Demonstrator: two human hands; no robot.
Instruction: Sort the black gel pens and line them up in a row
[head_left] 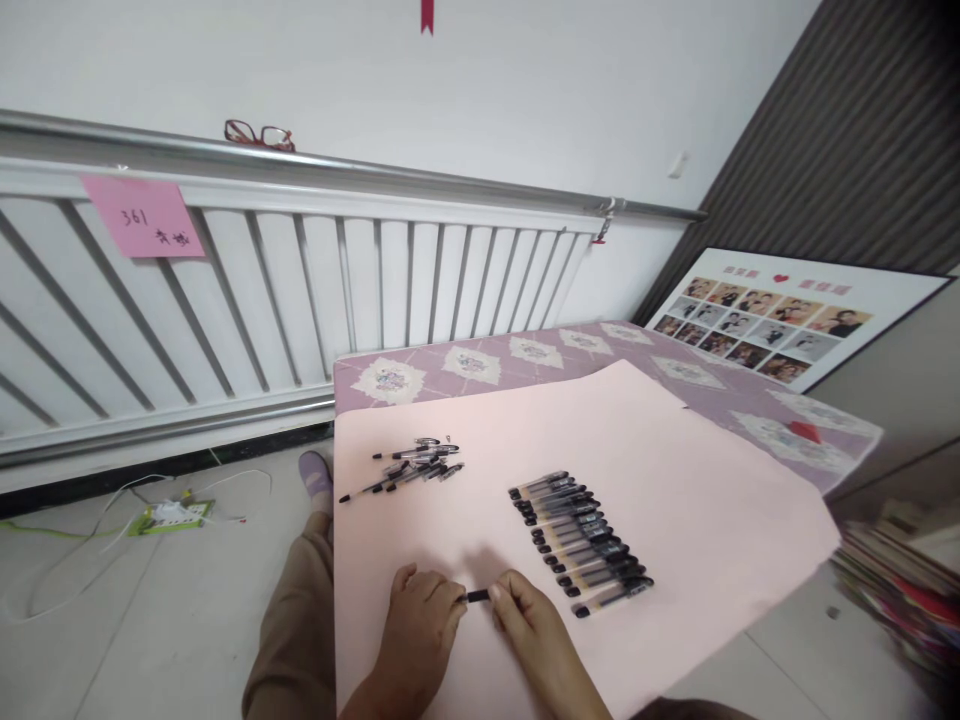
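Between my two hands is a pen [478, 596], of which only a short black stretch shows. My left hand [421, 628] is closed round one end of it. The thumb and fingers of my right hand [527, 622] pinch the other end. To the right, several black-capped pens [581, 540] lie side by side in a slanting row. Farther off on the left rests a loose heap of pens and pen parts [416, 465]. All of them lie on a pink sheet [495, 430].
Beneath the sheet is a purple patterned tablecloth [536, 350]. A white radiator [375, 280] stands behind the table, with glasses [259, 135] on its pipe. A power strip [172, 515] lies on the floor at left. A photo board [780, 310] leans at back right.
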